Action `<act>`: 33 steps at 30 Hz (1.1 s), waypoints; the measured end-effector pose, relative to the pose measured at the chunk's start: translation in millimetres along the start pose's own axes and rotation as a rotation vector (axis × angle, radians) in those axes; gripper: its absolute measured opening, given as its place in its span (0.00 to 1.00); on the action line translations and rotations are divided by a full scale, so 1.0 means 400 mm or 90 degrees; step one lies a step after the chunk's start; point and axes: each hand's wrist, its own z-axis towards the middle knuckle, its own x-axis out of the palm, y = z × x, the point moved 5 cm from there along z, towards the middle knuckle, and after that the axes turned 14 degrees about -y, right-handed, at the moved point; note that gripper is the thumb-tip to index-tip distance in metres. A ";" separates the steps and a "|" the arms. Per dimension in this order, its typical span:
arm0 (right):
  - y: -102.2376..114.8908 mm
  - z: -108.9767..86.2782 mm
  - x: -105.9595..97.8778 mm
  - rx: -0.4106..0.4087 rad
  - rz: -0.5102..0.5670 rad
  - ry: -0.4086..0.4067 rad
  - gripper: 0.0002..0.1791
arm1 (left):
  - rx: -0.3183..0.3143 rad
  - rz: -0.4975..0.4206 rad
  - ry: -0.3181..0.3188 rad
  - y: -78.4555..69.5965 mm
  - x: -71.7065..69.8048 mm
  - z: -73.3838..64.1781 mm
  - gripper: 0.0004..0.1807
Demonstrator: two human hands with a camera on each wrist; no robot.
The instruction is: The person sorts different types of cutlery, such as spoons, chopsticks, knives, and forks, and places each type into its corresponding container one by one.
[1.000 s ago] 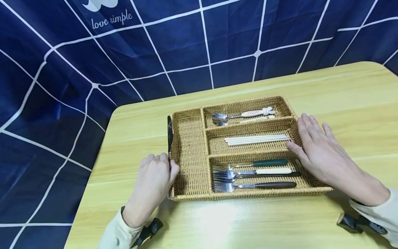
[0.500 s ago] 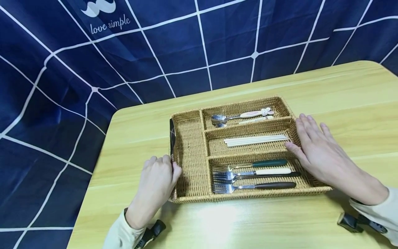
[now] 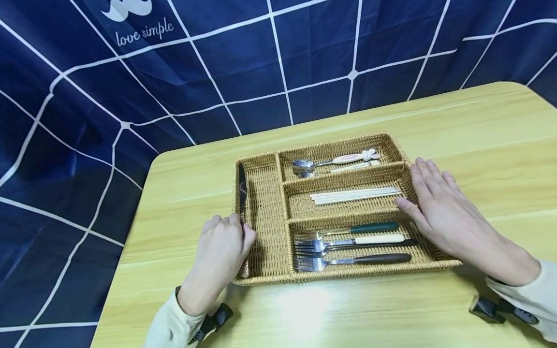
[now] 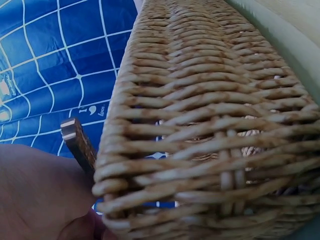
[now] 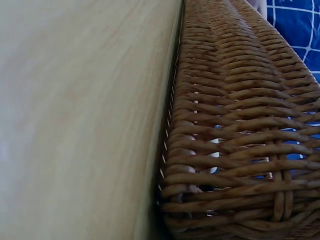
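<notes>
My left hand reaches over the left rim of a woven cutlery tray and grips a knife. Its dark, shiny blade points to the back, along the inner side of the tray's left wall. In the left wrist view, the knife's brown handle end rises above the wicker wall, beside the palm. My right hand rests with straight fingers on the tray's right rim, its thumb reaching over the middle compartment. The fingertips of the left hand are hidden below the rim.
Spoons lie in the back compartment, one with a rabbit-topped handle. White chopsticks fill part of the middle one. Several forks with coloured handles lie in the front one. A blue gridded curtain hangs behind the wooden table.
The knife has moved right and down, from over the left rim to inside the left compartment, with my left hand following slightly. The right hand stays on the right rim.
</notes>
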 end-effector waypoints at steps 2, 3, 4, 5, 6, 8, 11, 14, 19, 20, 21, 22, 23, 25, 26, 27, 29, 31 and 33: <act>0.000 0.000 0.002 0.001 0.001 0.002 0.40 | 0.001 0.002 -0.003 -0.002 0.001 0.000 0.14; 0.000 -0.001 0.002 0.000 0.002 0.002 0.40 | 0.001 0.003 -0.003 -0.003 0.002 0.000 0.14; 0.000 -0.001 0.002 0.000 0.003 0.002 0.40 | 0.000 0.004 -0.003 -0.003 0.004 0.000 0.14; -0.001 -0.001 0.003 -0.001 0.003 0.001 0.40 | 0.001 0.005 -0.002 -0.004 0.005 0.000 0.14; -0.001 -0.002 0.003 -0.002 0.004 0.000 0.40 | 0.002 0.007 0.000 -0.006 0.007 -0.001 0.14; -0.002 -0.002 0.003 -0.003 0.005 -0.001 0.40 | 0.006 0.010 0.001 -0.009 0.011 0.000 0.14; -0.003 -0.002 0.003 -0.004 0.004 0.000 0.40 | 0.017 0.008 -0.001 -0.015 0.017 0.005 0.15; -0.003 -0.001 0.002 -0.004 0.002 0.000 0.40 | 0.031 0.005 -0.009 -0.019 0.020 0.013 0.15; -0.005 -0.002 0.001 0.000 0.003 0.002 0.39 | 0.032 0.004 -0.010 -0.023 0.022 0.026 0.15; -0.005 -0.002 0.001 0.001 0.004 0.002 0.39 | 0.030 0.004 -0.007 -0.024 0.023 0.028 0.15; -0.005 -0.001 0.001 0.001 0.004 0.001 0.40 | 0.028 0.003 -0.005 -0.025 0.023 0.029 0.15; -0.005 -0.001 0.000 0.000 0.005 0.001 0.40 | 0.027 0.004 -0.004 -0.026 0.023 0.030 0.15; -0.004 0.000 0.000 -0.001 0.005 -0.001 0.39 | 0.024 0.004 -0.004 -0.026 0.023 0.031 0.15; -0.003 0.003 0.000 -0.004 0.007 -0.003 0.39 | 0.021 0.006 -0.003 -0.027 0.024 0.032 0.15; -0.002 0.004 0.000 -0.006 0.008 -0.004 0.39 | 0.018 0.007 -0.004 -0.028 0.024 0.032 0.15; -0.002 0.004 0.000 -0.006 0.007 -0.003 0.39 | 0.017 0.010 -0.005 -0.030 0.024 0.033 0.15; -0.001 0.005 0.000 -0.005 0.008 0.000 0.39 | 0.016 0.016 -0.005 -0.033 0.025 0.034 0.15; -0.001 0.006 -0.001 -0.004 0.008 0.002 0.39 | 0.017 0.020 -0.008 -0.038 0.028 0.035 0.15; -0.001 0.006 -0.002 -0.003 0.008 0.003 0.39 | 0.020 0.022 -0.010 -0.042 0.031 0.037 0.16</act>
